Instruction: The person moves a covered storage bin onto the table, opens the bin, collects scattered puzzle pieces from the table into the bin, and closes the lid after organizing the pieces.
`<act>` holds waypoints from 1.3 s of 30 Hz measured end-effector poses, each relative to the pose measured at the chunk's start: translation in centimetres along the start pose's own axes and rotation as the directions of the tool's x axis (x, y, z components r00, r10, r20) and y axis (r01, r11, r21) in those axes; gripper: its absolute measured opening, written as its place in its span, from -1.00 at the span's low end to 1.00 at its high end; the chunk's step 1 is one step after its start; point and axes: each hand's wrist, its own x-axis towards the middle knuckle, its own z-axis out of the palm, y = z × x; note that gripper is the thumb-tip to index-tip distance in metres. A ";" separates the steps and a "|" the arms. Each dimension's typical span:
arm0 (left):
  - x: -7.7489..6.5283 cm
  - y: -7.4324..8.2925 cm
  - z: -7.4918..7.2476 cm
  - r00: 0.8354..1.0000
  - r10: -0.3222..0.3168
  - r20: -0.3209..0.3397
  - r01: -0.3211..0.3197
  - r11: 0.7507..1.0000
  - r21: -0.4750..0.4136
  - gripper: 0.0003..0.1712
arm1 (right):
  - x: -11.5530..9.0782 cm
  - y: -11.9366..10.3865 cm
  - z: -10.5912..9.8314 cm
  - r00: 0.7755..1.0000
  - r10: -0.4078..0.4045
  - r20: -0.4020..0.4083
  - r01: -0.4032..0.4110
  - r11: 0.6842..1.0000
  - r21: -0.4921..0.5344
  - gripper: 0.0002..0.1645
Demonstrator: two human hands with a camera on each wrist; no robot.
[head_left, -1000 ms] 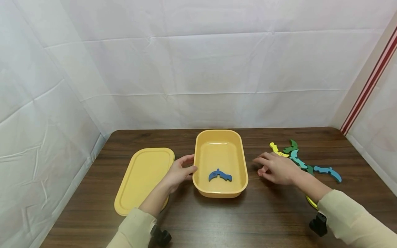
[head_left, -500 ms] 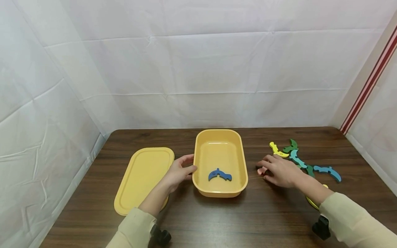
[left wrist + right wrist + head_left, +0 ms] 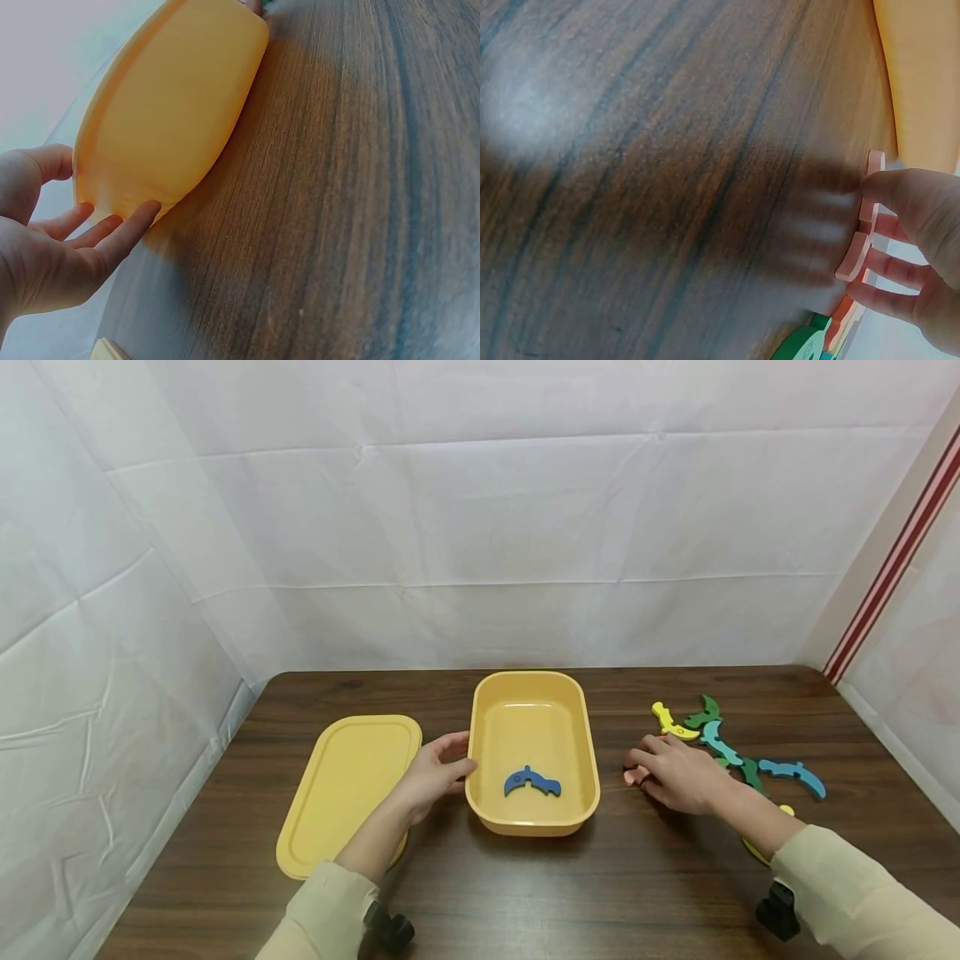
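Note:
A yellow plastic box (image 3: 483, 822) stands on the table, with one curved blue puzzle piece (image 3: 532, 782) lying in it. My left hand (image 3: 435, 777) is at the box's left side; in the left wrist view its fingertips touch the outer wall, fingers extended. To the right of the box, my right hand (image 3: 678, 774) is low over the table. Its thumb and fingers grip a curved pink puzzle piece (image 3: 853, 256), partly hidden by the hand in both views. An orange piece (image 3: 841, 311) and a green piece (image 3: 804, 343) lie just beyond its fingers.
More puzzle pieces lie right of the box: yellow (image 3: 673, 724), dark green (image 3: 703, 714), turquoise (image 3: 718, 743) and light blue (image 3: 795, 775). Another yellow piece (image 3: 756, 852) is partly under the right forearm. A flat yellow lid (image 3: 348, 797) lies at the left.
My right hand has shifted slightly right and lower, and the pink piece has come into sight at its fingers. My left hand and the box stay put.

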 end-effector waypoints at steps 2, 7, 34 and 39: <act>0.0 0.0 0.0 1.000 0.001 -0.001 -0.001 1.000 0.001 -0.41 | 0.1 0.0 0.0 1.000 0.001 0.005 -0.001 1.000 -0.001 -0.71; 0.0 0.0 0.0 1.000 -0.001 -0.003 0.001 1.000 -0.001 -0.41 | 0.3 -0.1 0.2 1.000 0.007 0.007 -0.007 1.000 -0.001 -0.77; 0.0 -0.2 0.0 1.000 0.000 -0.004 0.000 1.000 -0.008 -0.40 | 1.0 -0.5 -0.8 0.997 0.019 0.077 -0.018 1.000 -0.010 -0.80; 0.0 -0.2 0.0 1.000 0.002 -0.004 -0.002 1.000 -0.012 -0.40 | 1.6 -0.3 -1.4 0.998 -0.008 0.060 0.009 1.000 -0.024 -0.79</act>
